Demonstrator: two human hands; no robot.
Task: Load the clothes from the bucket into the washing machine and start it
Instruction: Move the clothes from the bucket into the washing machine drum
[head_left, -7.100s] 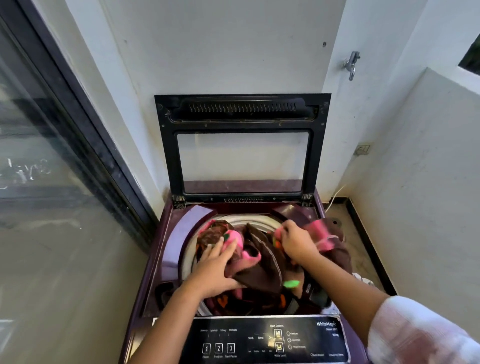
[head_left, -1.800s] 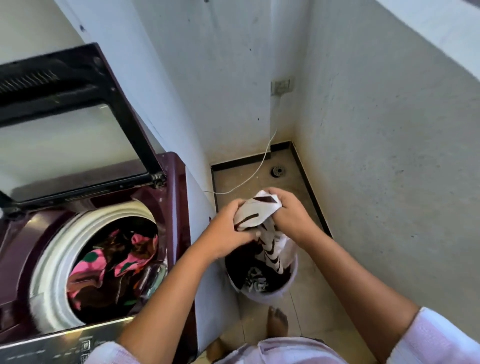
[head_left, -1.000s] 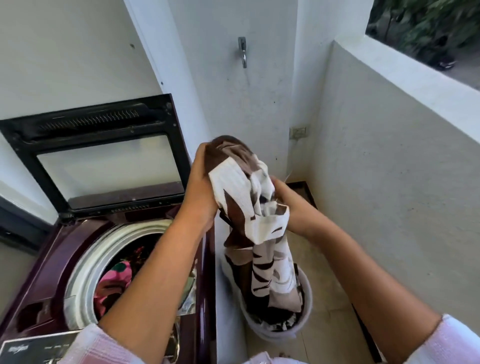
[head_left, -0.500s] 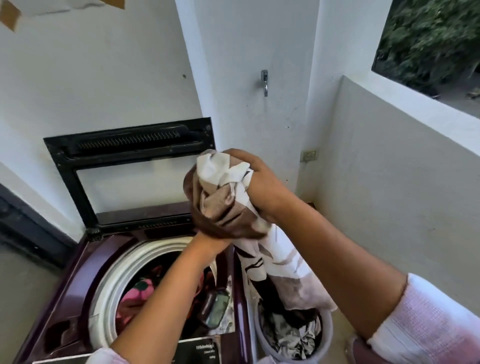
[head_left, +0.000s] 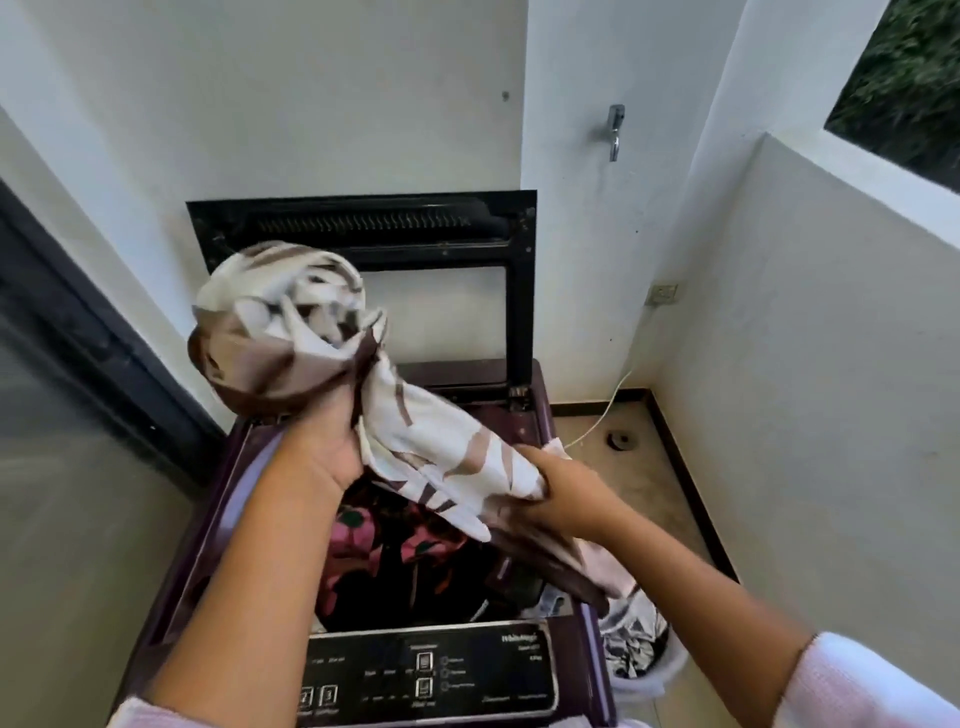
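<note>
The left hand (head_left: 324, 452) is gripping the bunched upper end of a white-and-brown patterned garment (head_left: 291, 332) from below. Its fingers are buried in the fabric, so their exact curl cannot be read, but the palm is pressing into the bundle and bearing it. The right hand (head_left: 563, 496) is clutching the lower stretch of the same garment, with its fingers curling round the cloth.

Between the two hands the garment is stretching along a diagonal, high on the left and low on the right, above the open top of the purple washing machine (head_left: 228, 499). Its loose tail is hanging down past the right wrist, over the machine's right edge.

Pink-and-brown laundry (head_left: 363, 535) is lying inside the tub, directly beneath the garment. The black-framed lid (head_left: 519, 291) is standing upright against the wall, and the control panel (head_left: 467, 670) is facing up along the near edge.

The bucket (head_left: 675, 667) is standing on the floor just beside the machine's right side, with black-and-white clothes (head_left: 634, 639) lying in it.

On the walls beyond, a tap (head_left: 615, 130) and a socket (head_left: 664, 293) are showing; a white cable (head_left: 602, 415) is running down to the floor near a drain (head_left: 621, 441). A dark-framed glass door (head_left: 78, 415) is bordering the left side.
</note>
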